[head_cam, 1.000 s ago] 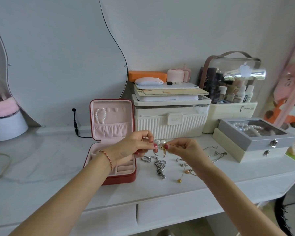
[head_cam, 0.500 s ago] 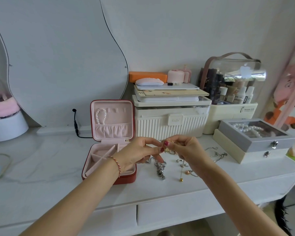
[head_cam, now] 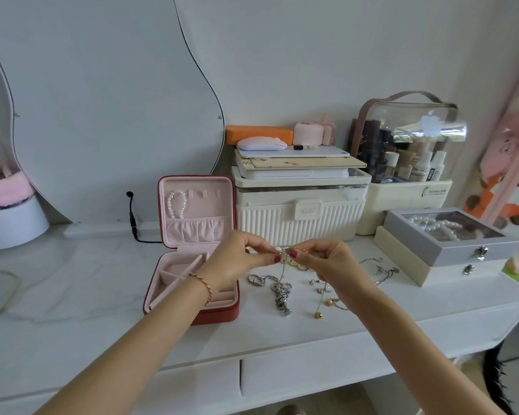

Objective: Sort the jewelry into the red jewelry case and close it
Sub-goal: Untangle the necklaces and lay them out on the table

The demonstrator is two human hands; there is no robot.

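Red, pink-lined open jewelry case (head_cam: 192,313) sits just left of my hands; left hand (head_cam: 240,259) and right hand (head_cam: 327,262) pinch a small pearl-and-gold piece (head_cam: 283,256). I'd untangle gently, keeping it clear of the silver chains (head_cam: 279,290).

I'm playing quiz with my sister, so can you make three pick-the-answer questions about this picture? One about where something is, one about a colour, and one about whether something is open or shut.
1. Where does the pearl strand hang?
A. inside the lid of the red jewelry case
B. on the mirror
C. on the drawer front

2. What colour is the case's lining?
A. blue
B. pink
C. black

3. How is the red jewelry case now?
A. zipped shut
B. upside down
C. open, lid upright

Answers:
1. A, the pearls hang on the lid's inner panel.
2. B, lid and compartments are pink inside.
3. C, the lid stands up behind the tray while the left hand and right hand pinch a small piece of jewelry between them.
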